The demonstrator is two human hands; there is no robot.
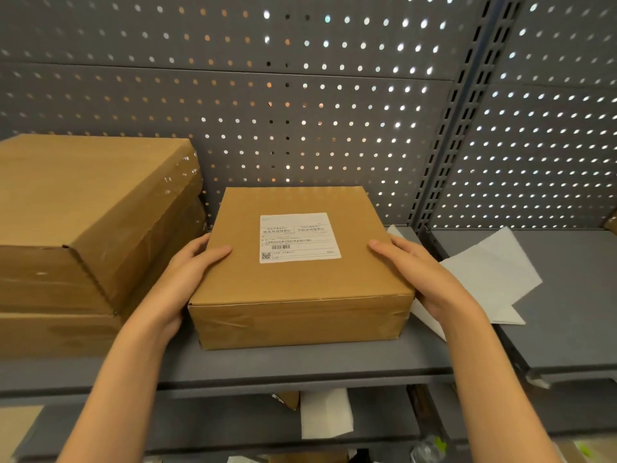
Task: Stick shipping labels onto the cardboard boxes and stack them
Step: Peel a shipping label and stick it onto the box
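Both hands' fingers (213, 253) clasping labelled box (293, 282)

Dim, warm indoor light w/ strongest brightness coming thru the holes of the pegboard back panel (300, 105), esp. upper right where holes blow out white. Soft shadows under the cardboard box (297, 279) & beneath the shelf (300, 365); slight glare on tape of the stacked boxes (83, 228) at left. Wide-angle bend at edges, corners soft/blurry; label (299, 237) print too small to read.
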